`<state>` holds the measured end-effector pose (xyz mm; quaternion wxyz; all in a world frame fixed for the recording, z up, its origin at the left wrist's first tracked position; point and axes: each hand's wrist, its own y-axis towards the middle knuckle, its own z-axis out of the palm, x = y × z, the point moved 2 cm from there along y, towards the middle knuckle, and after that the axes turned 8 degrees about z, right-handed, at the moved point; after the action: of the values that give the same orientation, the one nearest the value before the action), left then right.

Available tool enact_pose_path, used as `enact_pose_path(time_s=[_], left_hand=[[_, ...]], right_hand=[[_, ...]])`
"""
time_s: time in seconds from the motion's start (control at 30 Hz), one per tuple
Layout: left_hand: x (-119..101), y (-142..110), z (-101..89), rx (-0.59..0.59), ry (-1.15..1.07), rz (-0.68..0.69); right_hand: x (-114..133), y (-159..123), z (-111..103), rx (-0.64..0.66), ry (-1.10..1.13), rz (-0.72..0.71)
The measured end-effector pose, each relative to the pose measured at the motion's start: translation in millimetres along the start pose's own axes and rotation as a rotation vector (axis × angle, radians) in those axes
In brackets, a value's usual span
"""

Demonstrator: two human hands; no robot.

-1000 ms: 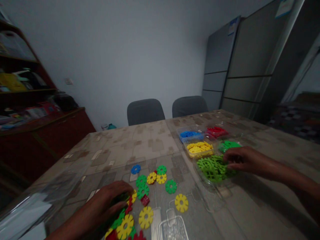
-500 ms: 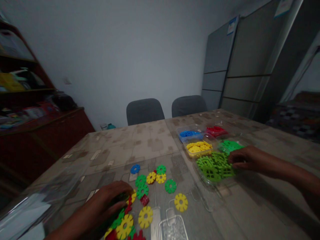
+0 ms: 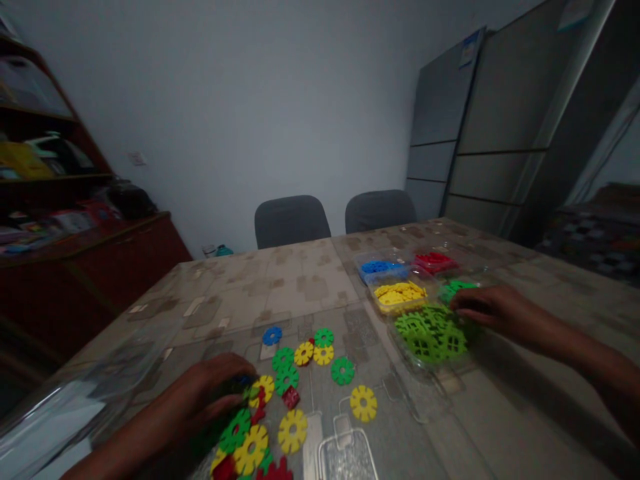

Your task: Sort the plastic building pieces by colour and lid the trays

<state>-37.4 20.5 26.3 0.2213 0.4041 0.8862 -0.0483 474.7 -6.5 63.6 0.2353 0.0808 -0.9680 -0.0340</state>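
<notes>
My left hand (image 3: 213, 387) is low over a pile of notched plastic discs, fingers curled. A light green plastic piece (image 3: 250, 393) shows between its fingertips and thumb, beside a yellow disc (image 3: 264, 391) with red pieces (image 3: 259, 410). Further yellow, green and red pieces lie just right of and below this hand. On the right, my right hand (image 3: 483, 307) hovers at the edge of a clear tray of light green pieces (image 3: 430, 333), fingers bent and pressed together. Whatever sits in its fingertips is hidden. It partly covers the tray of green pieces (image 3: 456, 289).
Clear trays of yellow discs (image 3: 400, 293), blue pieces (image 3: 381, 268) and red pieces (image 3: 434, 262) stand behind. Loose discs, one of them blue (image 3: 273, 335), lie mid-table. A clear plastic lid (image 3: 130, 360) is at the left. Two grey chairs (image 3: 293, 223) stand beyond the table.
My left hand has drawn back a little to the left, uncovering more of the yellow and green discs. My right hand moved slightly right, then back left and up over the tray edge.
</notes>
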Motion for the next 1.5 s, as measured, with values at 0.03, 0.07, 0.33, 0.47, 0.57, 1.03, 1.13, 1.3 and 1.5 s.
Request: enact_pose_path(time_s=[0.03, 0.07, 0.33, 0.47, 0.57, 1.03, 1.13, 1.3, 1.5], left_hand=[[1, -1, -1.0, -0.003, -0.004, -0.003], [2, -2, -1.9, -0.008, -0.004, -0.005], [-1, -3, 1.1, 0.01, -0.012, -0.03], [-2, -1, 2.5, 0.015, -0.031, -0.029], [-5, 1, 2.9, 0.029, -0.024, -0.027], [5, -7, -3.2, 0.019, 0.042, -0.049], [8, -10, -8.0, -0.035, 0.052, -0.078], [3, -16, -15.0, -0.047, 0.063, -0.183], [-23, -6, -19.5, 0.012, 0.126, -0.18]], right_hand=[[0, 0, -4, -0.042, -0.019, 0.006], [2, 0, -6, -0.072, -0.035, 0.01], [43, 0, 28, 0.065, -0.001, -0.048], [37, 2, 34, 0.104, -0.022, -0.052], [33, 2, 33, 0.104, -0.027, -0.073], [4, 0, -4, -0.08, 0.005, 0.084], [9, -3, -7, -0.078, 0.018, 0.096], [5, -12, -35, -0.366, -0.031, 0.227], [14, -30, -57, -0.858, 0.079, 0.386]])
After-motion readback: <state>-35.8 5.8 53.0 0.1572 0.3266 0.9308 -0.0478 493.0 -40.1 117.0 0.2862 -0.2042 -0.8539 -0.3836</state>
